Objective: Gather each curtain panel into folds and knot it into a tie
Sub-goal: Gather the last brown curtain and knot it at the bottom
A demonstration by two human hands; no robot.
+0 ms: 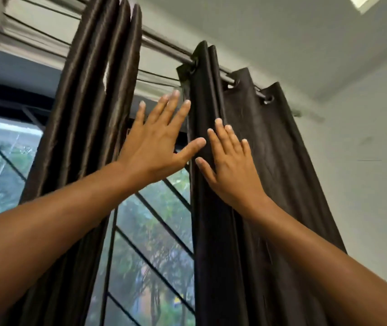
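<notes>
Two dark brown curtain panels hang by eyelets from a metal rod. The left panel is bunched into tight folds. The right panel is folded at its left edge and spread wider toward the right. My left hand is raised with straight, spread fingers in the gap between the panels, its thumb reaching the right panel's left edge. My right hand lies flat with straight fingers on the right panel's front folds. Neither hand grips cloth.
Behind the gap is a window with a black diagonal grille and green trees outside. A white wall stands to the right, with the ceiling above. The rod's right end is fixed near the wall corner.
</notes>
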